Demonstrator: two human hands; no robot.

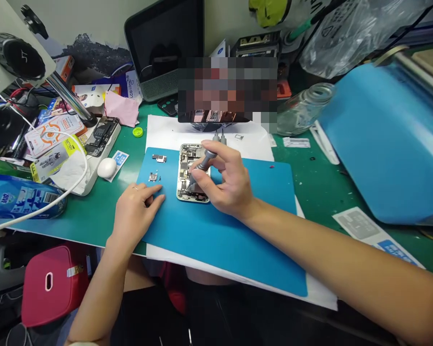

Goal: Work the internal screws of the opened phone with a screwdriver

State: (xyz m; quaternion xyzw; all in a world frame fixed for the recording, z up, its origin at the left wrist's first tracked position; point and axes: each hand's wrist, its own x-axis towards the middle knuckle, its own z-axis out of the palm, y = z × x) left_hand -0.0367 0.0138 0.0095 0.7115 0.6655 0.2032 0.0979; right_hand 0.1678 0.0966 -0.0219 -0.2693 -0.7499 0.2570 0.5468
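My right hand (231, 185) pinches a grey precision screwdriver (207, 160), tilted, its tip down at the lower part of an opened smartphone (184, 166). The phone lies upright to me on a blue mat (216, 230), its inner boards bare; my fingers hide part of its right side. Left of the phone rests my left hand (132, 214) on the mat, thumb and forefinger stretched apart, holding nothing. Just beyond its fingertips are a small metal part (153, 177) and a tiny screw-like piece (160, 178). Farther back lies another small phone part (159, 158).
Behind the phone stand more screwdriver-like tools (220, 136) before a partly pixelated screen (216, 117). A glass jar (303, 113) leans at back right. On the left are a microscope post (67, 96), a blue bottle (21, 196), a white earbud case (107, 167) and a cable (80, 180).
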